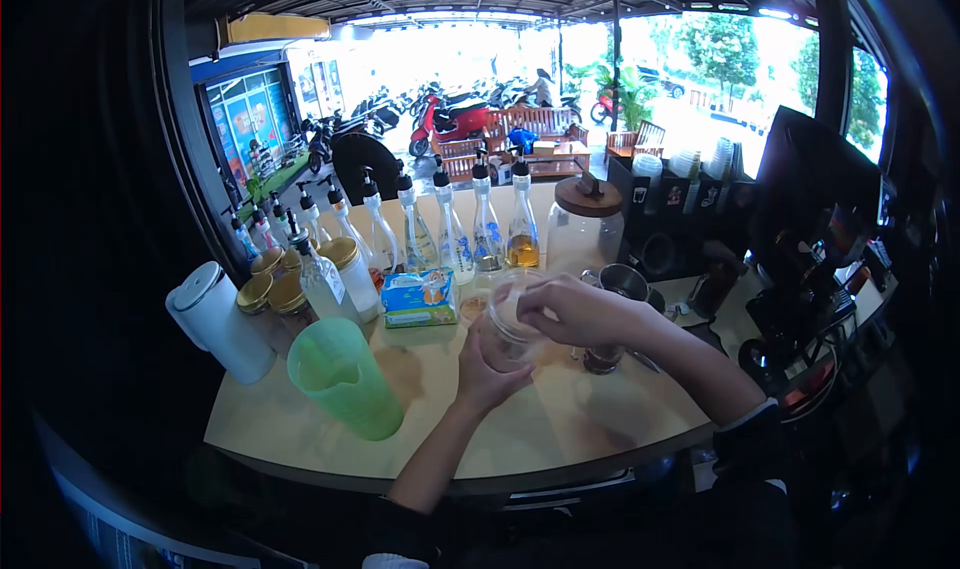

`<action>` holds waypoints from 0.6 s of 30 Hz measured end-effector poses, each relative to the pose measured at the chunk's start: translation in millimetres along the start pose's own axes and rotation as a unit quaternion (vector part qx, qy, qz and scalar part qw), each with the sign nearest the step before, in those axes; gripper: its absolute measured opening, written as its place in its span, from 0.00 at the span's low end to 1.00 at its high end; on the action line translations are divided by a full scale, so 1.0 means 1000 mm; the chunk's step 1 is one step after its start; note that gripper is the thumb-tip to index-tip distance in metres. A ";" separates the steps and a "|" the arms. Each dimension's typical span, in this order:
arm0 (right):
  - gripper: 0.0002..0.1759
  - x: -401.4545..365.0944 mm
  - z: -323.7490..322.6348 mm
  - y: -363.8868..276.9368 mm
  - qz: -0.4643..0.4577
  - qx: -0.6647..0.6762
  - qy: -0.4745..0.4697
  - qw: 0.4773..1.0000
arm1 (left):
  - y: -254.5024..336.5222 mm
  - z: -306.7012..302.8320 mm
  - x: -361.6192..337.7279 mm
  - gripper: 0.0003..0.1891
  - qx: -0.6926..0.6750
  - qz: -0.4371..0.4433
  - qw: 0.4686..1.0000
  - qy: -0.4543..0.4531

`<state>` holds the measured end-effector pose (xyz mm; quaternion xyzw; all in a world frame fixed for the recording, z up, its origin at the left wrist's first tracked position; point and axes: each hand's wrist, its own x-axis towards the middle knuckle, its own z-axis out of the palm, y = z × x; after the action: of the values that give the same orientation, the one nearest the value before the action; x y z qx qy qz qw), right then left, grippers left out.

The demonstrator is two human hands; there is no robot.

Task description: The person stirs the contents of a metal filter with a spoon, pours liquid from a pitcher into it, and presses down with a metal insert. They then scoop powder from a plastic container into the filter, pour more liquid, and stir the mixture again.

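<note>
The left hand (490,367) comes up from the near edge and is curled around the bottom of a clear cup (508,314), grasping it from below. The right hand (577,312) reaches in from the right and closes over the cup's rim, fingers pinched on its top edge, so both hands grip the same cup. It is held just above the pale surface (560,419), near the middle and slightly tilted; whether anything is in it cannot be told.

Just right of the hands stands a metal cup (626,281), and below the right wrist sits a small dark glass (601,359) on the surface. Just left of the cup lies a blue-green tissue box (420,299).

Further left and nearer, a green pitcher (340,374) stands upright, with a white jug (218,319) beside it at the left edge. Between these and the tissue box are jars with gold lids (272,291), packed close together.

Along the far side runs a row of pump bottles (452,231), most holding clear liquid and one, amber bottle (522,231), holding amber liquid. At the right end of that row is a large glass jar with a wooden lid (586,224). Far right, a dark screen (815,184) stands with its back to the street.
</note>
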<state>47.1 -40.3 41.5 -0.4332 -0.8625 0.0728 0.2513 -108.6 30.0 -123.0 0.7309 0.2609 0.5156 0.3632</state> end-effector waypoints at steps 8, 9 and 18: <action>0.11 0.006 0.002 -0.015 0.082 -0.168 -0.295 0.937 | 0.007 0.002 -0.002 0.51 0.075 0.120 0.990 -0.018; 0.11 0.008 0.014 0.000 0.085 -0.159 -0.297 0.938 | 0.005 0.003 -0.002 0.51 0.073 0.125 0.989 -0.012; 0.10 -0.007 0.071 0.081 -0.081 -0.256 -0.245 0.932 | -0.002 0.002 -0.001 0.51 0.016 0.066 0.995 -0.070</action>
<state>73.3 10.7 -50.0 -0.3806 -0.9186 -0.0670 -0.0820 -107.3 29.8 -125.8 0.7866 0.1945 0.4814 0.3342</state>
